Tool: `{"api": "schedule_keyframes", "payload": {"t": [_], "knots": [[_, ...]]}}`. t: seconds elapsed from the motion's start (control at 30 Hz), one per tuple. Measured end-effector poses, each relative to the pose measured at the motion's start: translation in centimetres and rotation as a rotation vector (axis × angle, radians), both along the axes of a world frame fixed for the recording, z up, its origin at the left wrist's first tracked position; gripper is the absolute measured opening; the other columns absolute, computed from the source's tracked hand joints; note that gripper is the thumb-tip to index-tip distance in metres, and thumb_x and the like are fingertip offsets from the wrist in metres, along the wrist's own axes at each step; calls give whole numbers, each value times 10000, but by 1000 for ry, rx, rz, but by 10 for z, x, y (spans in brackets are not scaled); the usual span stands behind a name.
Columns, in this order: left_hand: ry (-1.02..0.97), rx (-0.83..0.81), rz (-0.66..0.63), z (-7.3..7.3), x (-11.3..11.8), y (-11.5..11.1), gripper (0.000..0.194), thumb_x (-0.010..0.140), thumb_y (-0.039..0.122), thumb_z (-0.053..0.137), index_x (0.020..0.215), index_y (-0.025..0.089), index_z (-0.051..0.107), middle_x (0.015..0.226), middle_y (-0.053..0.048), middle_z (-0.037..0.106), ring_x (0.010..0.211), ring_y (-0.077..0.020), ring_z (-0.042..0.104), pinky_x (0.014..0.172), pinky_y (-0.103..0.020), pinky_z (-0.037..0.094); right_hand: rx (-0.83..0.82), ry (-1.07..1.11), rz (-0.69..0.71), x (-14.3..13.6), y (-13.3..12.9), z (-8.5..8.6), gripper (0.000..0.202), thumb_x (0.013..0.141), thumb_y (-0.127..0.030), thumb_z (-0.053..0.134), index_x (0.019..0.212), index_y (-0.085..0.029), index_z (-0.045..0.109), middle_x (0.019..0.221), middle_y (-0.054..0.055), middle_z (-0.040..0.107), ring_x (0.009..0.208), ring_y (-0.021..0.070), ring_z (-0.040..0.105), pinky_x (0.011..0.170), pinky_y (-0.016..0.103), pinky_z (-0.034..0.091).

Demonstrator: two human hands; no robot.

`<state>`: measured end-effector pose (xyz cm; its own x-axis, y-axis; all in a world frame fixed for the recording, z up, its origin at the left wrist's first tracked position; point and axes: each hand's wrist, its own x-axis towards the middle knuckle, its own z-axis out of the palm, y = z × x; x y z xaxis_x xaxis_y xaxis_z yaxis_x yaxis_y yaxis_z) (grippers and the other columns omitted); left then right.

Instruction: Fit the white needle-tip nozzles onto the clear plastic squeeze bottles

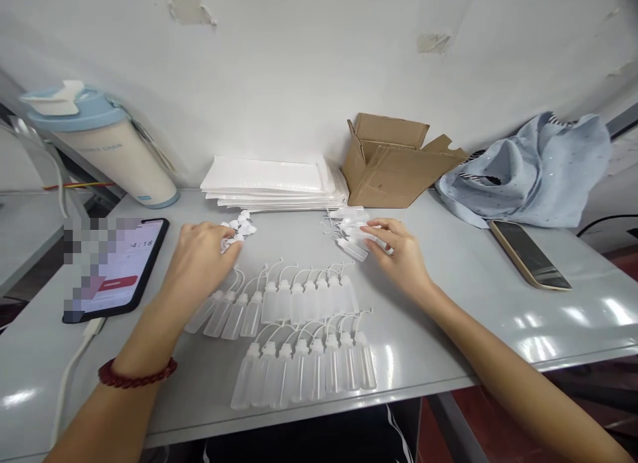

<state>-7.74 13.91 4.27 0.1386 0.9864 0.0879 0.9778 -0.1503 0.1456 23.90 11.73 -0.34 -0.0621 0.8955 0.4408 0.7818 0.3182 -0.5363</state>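
My left hand [207,254] is at a small pile of white caps [244,227], thumb and forefinger apart beside them; its other fingers are partly hidden. On the right, my right hand [399,254] reaches into a loose heap of small clear plastic bottles [353,248], thumb and forefinger around one bottle's end. Between and below my hands, small translucent squeeze bottles with white caps and thin curved tails lie in two rows, an upper row [309,300] and a lower row [302,373] near the table's front edge.
A phone [124,270] with a cable lies at left, beneath a leaning bottle-shaped tumbler [114,144]. Along the wall are stacked white padded envelopes [269,177], an open cardboard box [393,174] and a light-blue cloth bag [538,177]. Another phone [531,257] lies at right.
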Motion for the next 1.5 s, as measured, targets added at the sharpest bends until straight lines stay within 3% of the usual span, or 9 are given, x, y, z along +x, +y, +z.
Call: {"api": "schedule_keyframes", "payload": {"t": [0.17,0.27,0.43,0.53,0.67,0.9,1.17,1.33,1.5], "knots": [[13,12,12,-19,3,7,388,877,312,424,1040,74,683,1073,-195,686,1056,-355,564,947,-433,402,65,-4,-46,-1,-1,3,199,837,-210,572,980,-218,710,1156,124,559,993,259,544,861,458,460],[12,4,4,-21,4,9,389,875,320,412,1009,85,692,1033,-182,694,1036,-351,570,939,-434,402,52,44,8,-7,-7,13,135,841,-223,559,888,-190,681,1052,115,575,936,234,561,807,396,464],[-35,-19,-2,-9,7,2,411,873,358,436,1024,64,680,1039,-182,692,1048,-360,547,931,-436,409,-355,126,187,-20,-26,36,140,842,-248,546,731,-173,586,657,8,574,592,128,506,562,265,394],[-94,2,26,-3,12,-2,410,873,363,451,1039,57,669,1065,-170,690,1063,-354,531,935,-431,411,-565,141,224,-25,-34,43,195,826,-255,547,650,-170,543,546,-25,509,502,96,433,490,241,331],[-175,15,32,0,22,-8,351,873,363,468,1014,112,668,1064,-114,701,1044,-310,540,944,-410,414,-668,43,294,-26,-38,42,226,792,-223,548,575,-176,504,518,-25,498,477,86,420,452,230,304],[-274,-8,-22,3,34,-20,266,878,356,468,936,170,649,1022,-79,698,1065,-279,532,911,-389,421,-848,62,254,-27,-38,40,231,844,-311,532,658,-173,532,510,-23,549,318,74,484,342,213,341],[-309,-14,-40,0,45,-25,218,849,364,499,877,205,646,977,-48,702,1023,-266,550,881,-361,419,-880,64,240,-25,-37,31,185,791,-304,584,670,-181,518,525,-29,551,331,78,493,322,212,327],[-401,-47,-82,1,50,-32,222,854,392,534,888,216,665,953,-38,697,1025,-254,555,756,-313,453,-737,38,227,-26,-35,34,140,730,-241,611,636,-175,532,517,-35,503,461,84,436,417,225,307],[-591,-208,-130,10,57,-40,260,832,463,588,909,242,702,886,-18,693,861,-210,598,603,-250,448,-586,155,214,-30,-34,41,114,755,-236,605,700,-176,525,617,-32,510,567,99,466,515,236,375]]}}
